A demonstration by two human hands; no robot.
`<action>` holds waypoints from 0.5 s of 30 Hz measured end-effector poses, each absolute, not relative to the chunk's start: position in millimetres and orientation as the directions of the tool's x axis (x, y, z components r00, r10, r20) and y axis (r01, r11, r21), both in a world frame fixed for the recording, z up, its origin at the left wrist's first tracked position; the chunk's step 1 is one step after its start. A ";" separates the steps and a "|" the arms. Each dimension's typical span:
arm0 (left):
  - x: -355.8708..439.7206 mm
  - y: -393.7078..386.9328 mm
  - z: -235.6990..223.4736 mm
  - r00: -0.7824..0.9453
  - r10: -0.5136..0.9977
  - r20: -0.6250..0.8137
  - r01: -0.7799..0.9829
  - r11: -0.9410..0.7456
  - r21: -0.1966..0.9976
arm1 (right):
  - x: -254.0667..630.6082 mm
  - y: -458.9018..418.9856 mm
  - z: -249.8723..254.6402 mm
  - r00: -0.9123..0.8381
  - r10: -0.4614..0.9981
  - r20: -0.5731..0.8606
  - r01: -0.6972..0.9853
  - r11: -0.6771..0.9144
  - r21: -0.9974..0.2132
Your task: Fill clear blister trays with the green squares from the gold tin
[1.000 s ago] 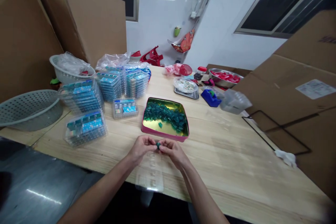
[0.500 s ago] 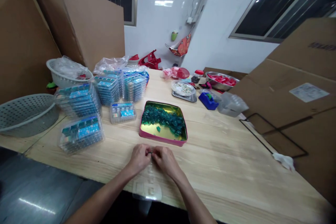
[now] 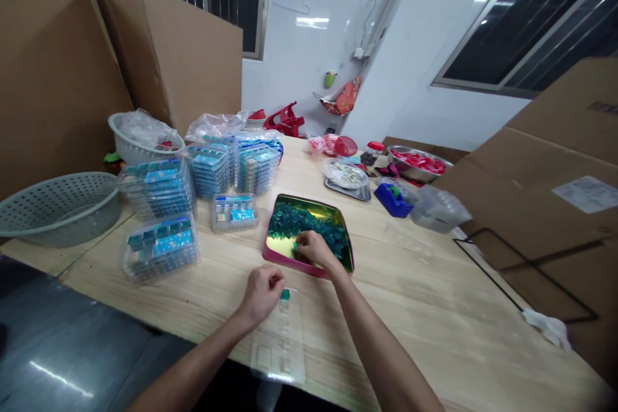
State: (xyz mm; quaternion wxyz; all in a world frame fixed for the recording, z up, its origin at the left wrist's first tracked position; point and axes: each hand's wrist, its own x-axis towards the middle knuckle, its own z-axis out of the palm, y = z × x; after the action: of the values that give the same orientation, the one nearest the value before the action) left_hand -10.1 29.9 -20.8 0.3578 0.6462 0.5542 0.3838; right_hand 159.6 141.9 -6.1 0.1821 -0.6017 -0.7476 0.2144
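Note:
My right hand (image 3: 315, 248) reaches into a pink-rimmed tin (image 3: 284, 261) with a gold inside, its fingers pinched on a small green translucent piece (image 3: 295, 248). Behind the fingers lies a heap of similar dark green pieces (image 3: 309, 224). My left hand (image 3: 263, 291) rests closed on the table, beside the upper end of a clear plastic tray (image 3: 279, 351); nothing shows between its fingers. One green piece (image 3: 285, 295) sits in the tray's top compartment. The tray lies flat at the table's near edge, and its other compartments show no pieces.
Stacked clear boxes (image 3: 159, 190) with blue and green contents stand at the left, near a perforated grey basket (image 3: 58, 212). A blue tape dispenser (image 3: 393, 199), a metal tray (image 3: 355, 190) and clear containers (image 3: 439, 209) are farther right. Cardboard (image 3: 545, 180) borders the right side.
My right hand has left the clear tray and moved forward into the tin. My left hand has drawn slightly aside, and the green piece in the tray now shows.

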 end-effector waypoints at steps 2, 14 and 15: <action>-9.5 33.7 -14.9 0.023 0.995 0.095 0.299 -0.097 0.949 | 158.6 128.8 -1.1 -0.242 0.969 0.040 0.762 0.216 -0.611; -2.2 21.7 -17.8 0.024 0.998 -0.062 -0.066 0.063 0.996 | 135.3 25.0 3.4 -0.259 0.953 0.159 0.407 0.257 -0.876; -3.8 19.3 -19.2 0.038 0.997 -0.065 -0.056 0.067 0.996 | 135.6 23.5 -0.7 -0.252 0.958 0.136 0.385 0.228 -0.894</action>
State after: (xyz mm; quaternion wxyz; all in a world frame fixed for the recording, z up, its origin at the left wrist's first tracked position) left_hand -3.8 19.3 -19.2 0.5392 0.4777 0.4928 0.4881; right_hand 135.6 23.5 -0.7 0.3706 -0.4864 -0.6905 0.3863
